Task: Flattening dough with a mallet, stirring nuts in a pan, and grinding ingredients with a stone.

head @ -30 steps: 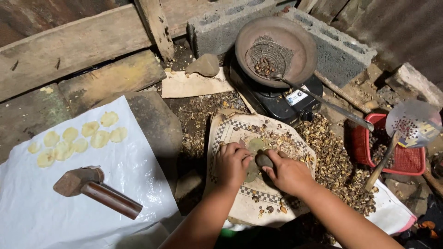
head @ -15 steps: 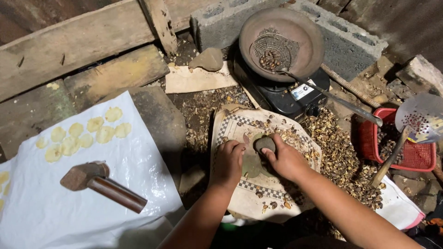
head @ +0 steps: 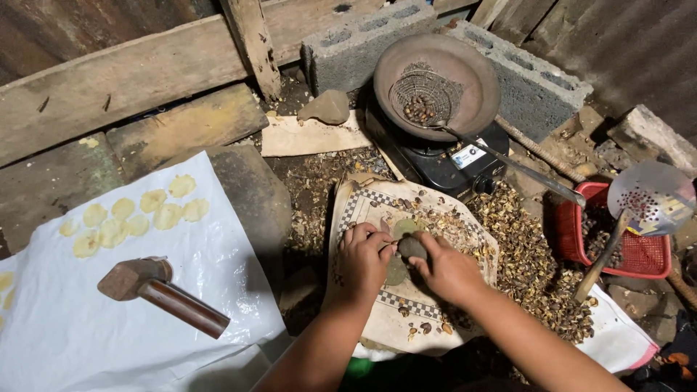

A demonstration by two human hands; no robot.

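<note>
Both hands meet low over the checkered cloth (head: pixel 377 301) on the floor. The right hand (head: pixel 449 270) curls tight around a small dark stone (head: pixel 412 248), while the left hand (head: pixel 363 258) pinches in beside it, fingertips narrow, over a flat greenish piece (head: pixel 405 227). Husks (head: pixel 526 258) litter the ground nearby. Off left, a wooden mallet (head: pixel 163 294) rests on white plastic sheeting (head: pixel 80 334) below pale flattened discs (head: pixel 134 218).

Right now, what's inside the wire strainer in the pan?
The strainer holds a small heap of dark brown seeds, lying in the pan on the black stove. What lies under the seeds or beneath the mesh is hidden.
</note>
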